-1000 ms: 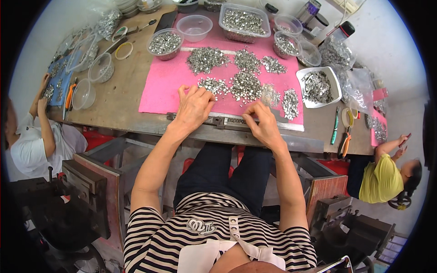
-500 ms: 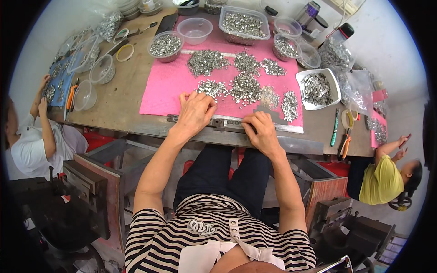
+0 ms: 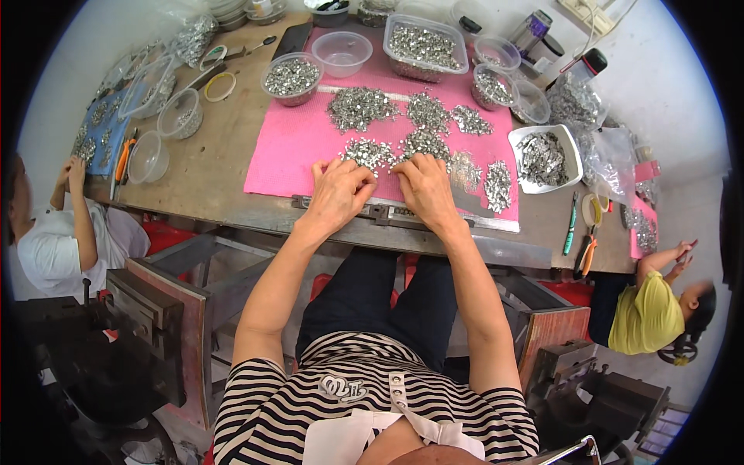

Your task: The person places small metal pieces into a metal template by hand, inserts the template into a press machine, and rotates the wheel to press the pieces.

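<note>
My left hand (image 3: 338, 191) is over the near edge of the pink mat (image 3: 273, 155), fingers curled and thumb pressed in. Whatever it pinches is too small to make out. Beside it, my right hand (image 3: 426, 192) has its fingertips together at the near edge of a heap of small silvery metal pieces (image 3: 424, 144); what they grip is hidden. A smaller heap of shiny bits (image 3: 367, 153) lies just beyond the left fingertips. Below both hands a narrow metal bar fixture (image 3: 379, 212) runs along the table edge, partly covered by them.
Further heaps of metal pieces (image 3: 361, 108) spread across the mat. Behind them stand a filled plastic tub (image 3: 425, 50) and an unfilled bowl (image 3: 342, 53). At right are a white square dish (image 3: 576, 160) and orange-handled pliers (image 3: 587, 253). People work at both sides.
My right hand has moved away from me and slightly left, from the bar fixture to the heap's edge. My left hand stays near the bar. The whole view has shifted slightly.
</note>
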A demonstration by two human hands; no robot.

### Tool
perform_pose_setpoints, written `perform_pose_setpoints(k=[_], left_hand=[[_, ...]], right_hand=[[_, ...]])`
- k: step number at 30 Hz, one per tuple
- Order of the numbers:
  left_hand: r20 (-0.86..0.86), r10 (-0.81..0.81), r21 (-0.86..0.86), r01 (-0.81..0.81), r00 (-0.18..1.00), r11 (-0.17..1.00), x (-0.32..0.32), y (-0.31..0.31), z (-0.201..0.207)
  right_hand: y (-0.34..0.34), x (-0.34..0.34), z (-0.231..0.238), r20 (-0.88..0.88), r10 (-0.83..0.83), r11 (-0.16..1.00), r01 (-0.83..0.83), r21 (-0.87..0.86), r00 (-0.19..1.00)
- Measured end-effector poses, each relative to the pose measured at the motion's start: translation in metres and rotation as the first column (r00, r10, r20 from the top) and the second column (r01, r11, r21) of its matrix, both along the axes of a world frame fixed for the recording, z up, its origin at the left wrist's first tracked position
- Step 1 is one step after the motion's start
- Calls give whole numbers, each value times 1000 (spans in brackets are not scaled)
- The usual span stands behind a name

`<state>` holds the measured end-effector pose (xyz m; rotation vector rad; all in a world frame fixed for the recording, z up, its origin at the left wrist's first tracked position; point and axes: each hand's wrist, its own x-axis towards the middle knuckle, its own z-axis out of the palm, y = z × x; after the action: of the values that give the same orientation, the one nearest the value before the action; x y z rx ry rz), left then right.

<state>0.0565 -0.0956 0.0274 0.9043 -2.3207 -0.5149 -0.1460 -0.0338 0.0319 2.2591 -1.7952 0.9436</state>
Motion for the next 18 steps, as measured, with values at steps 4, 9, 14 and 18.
perform_pose_setpoints(k=[4,9,14,18], left_hand=[[-21,3,-8,-3,1000,1000,-1,0,-2],[-8,-3,-16,3,1000,1000,-5,2,1],[1,30,-35,-30,1000,999,-6,4,0],[-36,26,-82,-28,999,996,-11,17,7]], right_hand=[[-5,5,0,14,29,999,-29,-17,999],[-13,5,-5,-46,-8,1000,8,5,999],[7,-12,10,126,-8,1000,6,17,992],[51,-32,24,380,-78,983,9,182,922]])
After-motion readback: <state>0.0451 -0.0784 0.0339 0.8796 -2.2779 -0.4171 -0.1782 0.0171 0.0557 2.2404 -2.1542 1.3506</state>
